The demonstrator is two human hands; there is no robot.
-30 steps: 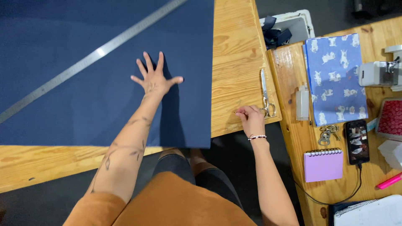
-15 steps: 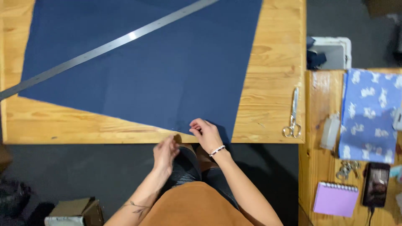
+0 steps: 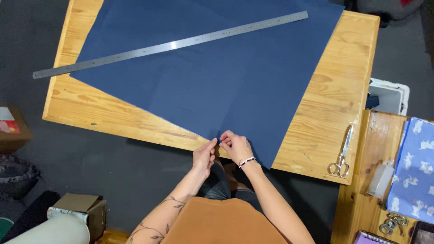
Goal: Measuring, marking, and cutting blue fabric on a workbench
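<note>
Pine table (image 3: 343, 90), filled most of the view, with bare boards showing along the left, the near edge and the right. Carried a navy cloth (image 3: 226, 77), spread flat and skewed, one corner hanging just past the near edge. Lay across the cloth's far part: a steel ruler (image 3: 172, 45), slanted, its left end jutting past the cloth and over the table's left edge. Stood to the right, touching or just beside the table, a second table (image 3: 361, 203) with a blue print (image 3: 413, 167) on it. Met at the cloth's near edge, side by side: left hand (image 3: 204, 157) and right hand (image 3: 236, 147), fingertips of both pinched tight on the hem just left of the hanging corner, thumbs nearly touching. Rested well apart from the hands, near the table's right corner: scissors (image 3: 342, 156), blades closed, untouched. Seemed, as a judgement, a fine two-handed grip on the edge, not a cut or a measure. Called, for any further move, for an even pinch in both hands, so as not to drag the cloth or shift the ruler.
</note>
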